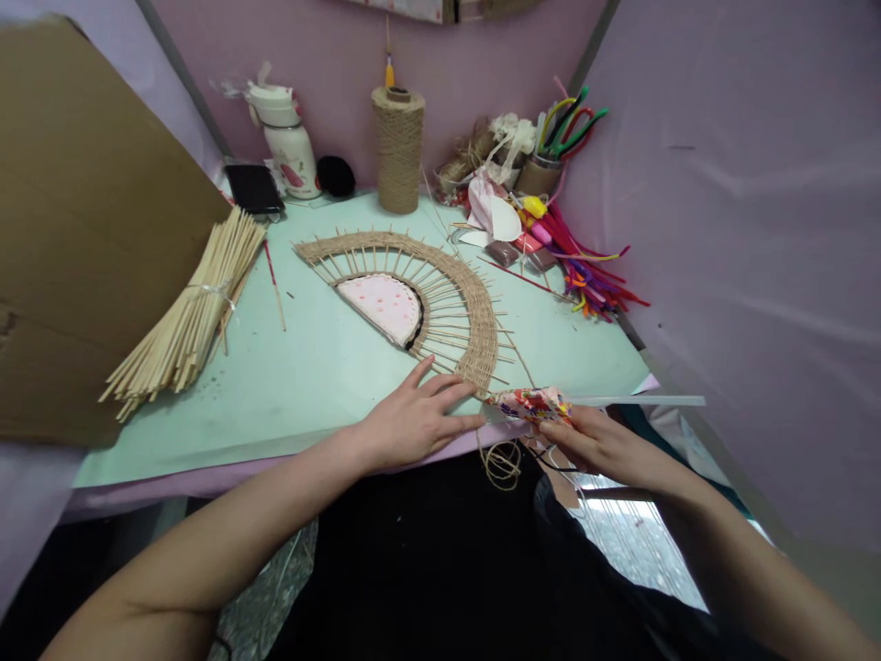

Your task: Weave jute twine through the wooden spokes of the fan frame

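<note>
A half-round woven fan (pixel 440 285) of thin sticks and brown twine lies on the pale green table (pixel 309 376), with a pink half-disc (pixel 382 305) at its centre. My left hand (pixel 417 418) rests flat at the table's front edge, fingers spread, fingertips touching the weave's lower right end. My right hand (pixel 596 441) grips a small colourful patterned tool (pixel 529 402) beside that end, next to a long pale strip (pixel 640 400). Loose twine (pixel 501 461) hangs below the table edge between my hands.
A bundle of bamboo sticks (pixel 189 312) leans on a cardboard sheet (pixel 89 229) at the left. At the back stand a twine spool (pixel 398 151), a white bottle (pixel 289 142) and a black phone (pixel 253 188). Coloured pipe cleaners (pixel 585 266) and craft scraps fill the back right.
</note>
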`<state>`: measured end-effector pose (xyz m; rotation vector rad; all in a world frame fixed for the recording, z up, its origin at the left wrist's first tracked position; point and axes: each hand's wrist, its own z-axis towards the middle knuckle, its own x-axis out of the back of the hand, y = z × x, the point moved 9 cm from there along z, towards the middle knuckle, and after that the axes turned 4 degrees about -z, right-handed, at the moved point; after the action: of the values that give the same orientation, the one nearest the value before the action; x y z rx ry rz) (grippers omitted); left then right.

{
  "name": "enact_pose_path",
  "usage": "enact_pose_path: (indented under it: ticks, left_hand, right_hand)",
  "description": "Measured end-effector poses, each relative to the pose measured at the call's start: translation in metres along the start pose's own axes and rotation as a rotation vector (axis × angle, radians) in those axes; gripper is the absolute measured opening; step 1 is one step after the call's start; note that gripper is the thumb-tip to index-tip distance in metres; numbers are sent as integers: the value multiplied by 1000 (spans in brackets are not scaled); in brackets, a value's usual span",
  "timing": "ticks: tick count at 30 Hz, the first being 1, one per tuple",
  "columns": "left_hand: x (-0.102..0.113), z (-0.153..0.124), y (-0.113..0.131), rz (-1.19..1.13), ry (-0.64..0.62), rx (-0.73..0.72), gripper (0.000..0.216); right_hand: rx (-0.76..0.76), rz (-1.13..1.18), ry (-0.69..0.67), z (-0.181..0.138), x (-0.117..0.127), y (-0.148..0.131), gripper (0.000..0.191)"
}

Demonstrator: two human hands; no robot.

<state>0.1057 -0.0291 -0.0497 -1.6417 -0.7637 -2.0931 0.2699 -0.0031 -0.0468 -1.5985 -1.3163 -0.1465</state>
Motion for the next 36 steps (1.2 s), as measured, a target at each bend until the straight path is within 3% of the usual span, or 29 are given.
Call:
enact_pose_path:
  ticks: [29, 32, 36]
  left_hand:
    - [0, 0, -1, 1, -1, 10, 37]
    - [0, 0, -1, -2, -8, 13, 37]
    - [1, 0, -1, 6, 1, 5, 37]
  right_hand:
    - [-31, 48, -23, -6, 3, 9, 52]
    - [-62, 110, 58, -12, 16, 19, 51]
    - [-83, 48, 313, -12, 54, 43, 45]
